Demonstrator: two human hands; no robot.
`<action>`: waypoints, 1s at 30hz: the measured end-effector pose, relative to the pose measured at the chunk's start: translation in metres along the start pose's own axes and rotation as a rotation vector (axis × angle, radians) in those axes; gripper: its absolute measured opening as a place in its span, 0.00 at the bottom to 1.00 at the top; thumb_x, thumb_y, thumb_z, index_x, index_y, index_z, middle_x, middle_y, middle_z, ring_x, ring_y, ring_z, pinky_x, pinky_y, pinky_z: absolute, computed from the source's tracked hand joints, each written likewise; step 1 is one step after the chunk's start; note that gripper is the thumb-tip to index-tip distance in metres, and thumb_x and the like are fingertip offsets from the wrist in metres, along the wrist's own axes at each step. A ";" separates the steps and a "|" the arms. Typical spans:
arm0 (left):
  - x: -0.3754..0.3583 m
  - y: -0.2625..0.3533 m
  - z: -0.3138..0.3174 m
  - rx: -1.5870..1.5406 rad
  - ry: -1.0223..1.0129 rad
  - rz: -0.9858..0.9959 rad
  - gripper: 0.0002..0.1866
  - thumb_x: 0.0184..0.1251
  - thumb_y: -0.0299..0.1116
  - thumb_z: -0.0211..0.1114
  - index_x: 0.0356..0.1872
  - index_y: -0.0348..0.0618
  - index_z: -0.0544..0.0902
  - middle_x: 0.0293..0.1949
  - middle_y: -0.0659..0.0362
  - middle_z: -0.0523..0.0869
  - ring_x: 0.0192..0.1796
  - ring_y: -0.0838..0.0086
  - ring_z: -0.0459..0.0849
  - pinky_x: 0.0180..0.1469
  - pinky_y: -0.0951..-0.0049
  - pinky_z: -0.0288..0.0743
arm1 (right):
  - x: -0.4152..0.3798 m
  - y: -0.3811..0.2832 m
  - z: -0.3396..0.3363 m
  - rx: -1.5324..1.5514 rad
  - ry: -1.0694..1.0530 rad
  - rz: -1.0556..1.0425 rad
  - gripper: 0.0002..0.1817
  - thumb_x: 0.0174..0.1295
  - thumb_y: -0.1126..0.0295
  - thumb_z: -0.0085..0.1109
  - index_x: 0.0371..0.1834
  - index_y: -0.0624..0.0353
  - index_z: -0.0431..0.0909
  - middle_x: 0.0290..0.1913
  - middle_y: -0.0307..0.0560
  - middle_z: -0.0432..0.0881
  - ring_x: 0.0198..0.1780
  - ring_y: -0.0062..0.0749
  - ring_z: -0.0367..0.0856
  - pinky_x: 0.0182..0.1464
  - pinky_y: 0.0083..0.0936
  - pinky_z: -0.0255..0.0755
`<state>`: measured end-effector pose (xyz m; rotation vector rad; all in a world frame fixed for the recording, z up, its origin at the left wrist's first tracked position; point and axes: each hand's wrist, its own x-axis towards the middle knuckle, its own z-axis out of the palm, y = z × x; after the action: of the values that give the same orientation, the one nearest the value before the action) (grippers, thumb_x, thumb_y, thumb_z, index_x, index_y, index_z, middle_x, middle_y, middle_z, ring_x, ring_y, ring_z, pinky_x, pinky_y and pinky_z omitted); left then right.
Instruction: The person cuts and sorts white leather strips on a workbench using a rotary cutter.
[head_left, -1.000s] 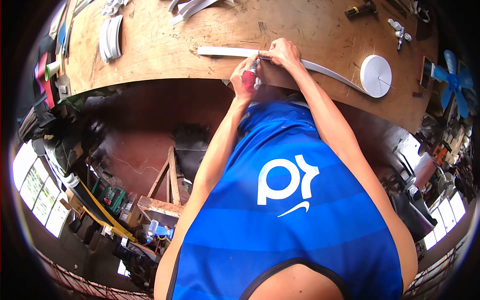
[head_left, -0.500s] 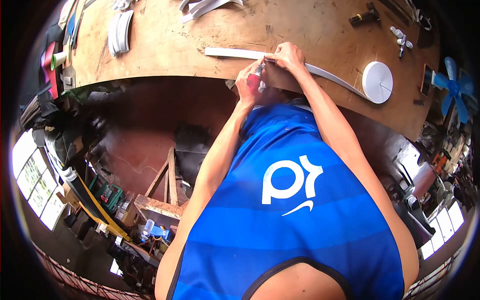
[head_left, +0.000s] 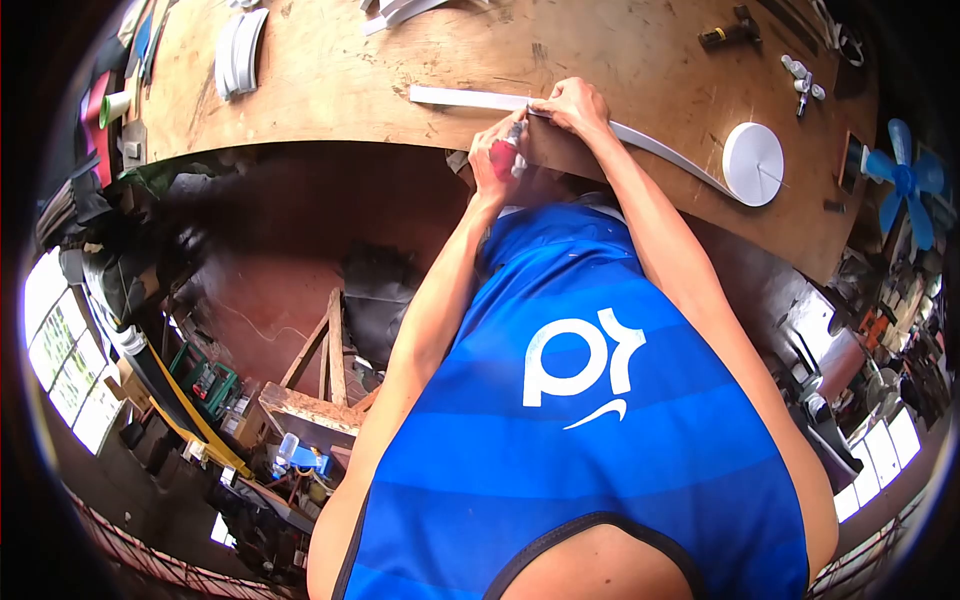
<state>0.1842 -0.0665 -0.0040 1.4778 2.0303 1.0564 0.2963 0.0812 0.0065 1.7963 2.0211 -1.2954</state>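
Note:
A flat white strip (head_left: 462, 97) runs across the wooden tabletop near its front edge and leads right to a white roll (head_left: 752, 165). With bent fingers, my right hand (head_left: 575, 106) pinches the strip and presses it down on the wood. Just left of it, my left hand (head_left: 494, 158) is wrapped around a small tool with a red handle (head_left: 503, 158). The upper end of this tool points at the strip, right by my right fingertips. What kind of tool it is, I cannot tell.
Curved white strips (head_left: 240, 52) lie at the table's back left, and another white bundle (head_left: 400, 12) at the far edge. To the right are a black-and-yellow tool (head_left: 730, 30), small white fittings (head_left: 803, 83) and a blue fan (head_left: 905, 182). A wooden frame (head_left: 318, 405) stands below left.
The left hand and its red-handled tool have shifted very slightly at the strip. The right hand stays on the strip, and the camera view has tilted a little.

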 end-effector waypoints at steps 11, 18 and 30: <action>0.012 0.009 -0.036 -0.333 -0.154 -0.345 0.14 0.66 0.39 0.64 0.48 0.44 0.84 0.36 0.50 0.88 0.38 0.56 0.87 0.41 0.62 0.79 | -0.002 -0.002 -0.008 -0.007 -0.030 -0.025 0.20 0.46 0.45 0.71 0.25 0.51 0.84 0.23 0.41 0.86 0.31 0.34 0.85 0.39 0.33 0.77; 0.088 -0.046 -0.084 -0.225 -0.211 -0.194 0.09 0.65 0.39 0.65 0.38 0.46 0.82 0.28 0.57 0.86 0.26 0.70 0.83 0.31 0.68 0.75 | -0.031 0.018 -0.016 0.138 -0.045 -0.254 0.21 0.50 0.53 0.71 0.38 0.58 0.82 0.39 0.51 0.84 0.43 0.41 0.83 0.47 0.35 0.76; 0.072 -0.050 -0.090 -0.297 0.168 -0.128 0.12 0.67 0.34 0.66 0.43 0.35 0.87 0.26 0.54 0.88 0.25 0.80 0.82 0.30 0.75 0.73 | -0.088 0.055 -0.011 -0.048 0.291 -0.402 0.07 0.62 0.70 0.57 0.43 0.54 0.78 0.36 0.51 0.78 0.41 0.49 0.80 0.42 0.43 0.73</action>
<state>0.0645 -0.0370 0.0205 1.1283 1.9436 1.3968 0.3732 0.0187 0.0397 1.6976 2.6554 -1.1073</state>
